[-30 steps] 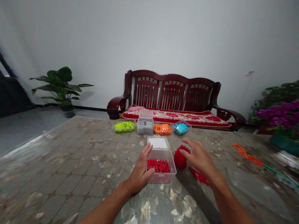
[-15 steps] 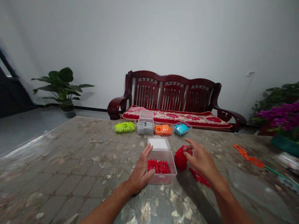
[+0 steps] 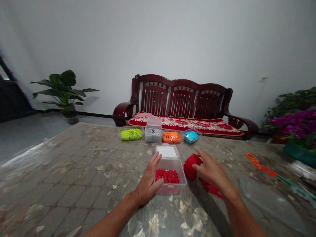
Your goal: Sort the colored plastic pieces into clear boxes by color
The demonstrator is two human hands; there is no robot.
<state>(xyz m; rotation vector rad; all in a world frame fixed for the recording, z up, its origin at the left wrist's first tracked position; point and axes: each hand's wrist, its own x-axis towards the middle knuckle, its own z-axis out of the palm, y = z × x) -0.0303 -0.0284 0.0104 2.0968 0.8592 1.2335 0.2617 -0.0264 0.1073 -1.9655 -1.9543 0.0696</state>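
Note:
A clear plastic box (image 3: 171, 189) stands in front of me, its hinged lid (image 3: 167, 151) tipped back. Red interlocking plastic blocks (image 3: 167, 176) lie inside it. Along the box's left side rests my left hand (image 3: 149, 177), its fingers stretched out and its thumb over the front left corner. To the right of the box, my right hand (image 3: 212, 167) has thumb and fingers around the right side of a red cube (image 3: 190, 167) built of such blocks. The cube's right side is partly hidden by these fingers. Below that hand lie joined flat red pieces (image 3: 209, 187).
Boxes of yellow-green (image 3: 131, 134), grey (image 3: 153, 135), orange (image 3: 172, 137) and blue blocks (image 3: 191, 136) line the far table edge. At right lie a clear lid (image 3: 270, 200), an orange-and-green wand (image 3: 268, 171) and purple flowers (image 3: 295, 123). A wooden bench (image 3: 182, 98) stands beyond.
The red cube has turned slightly and shows flatter faces. My right thumb and fingers have closed in around its right side. My left hand stays by the box.

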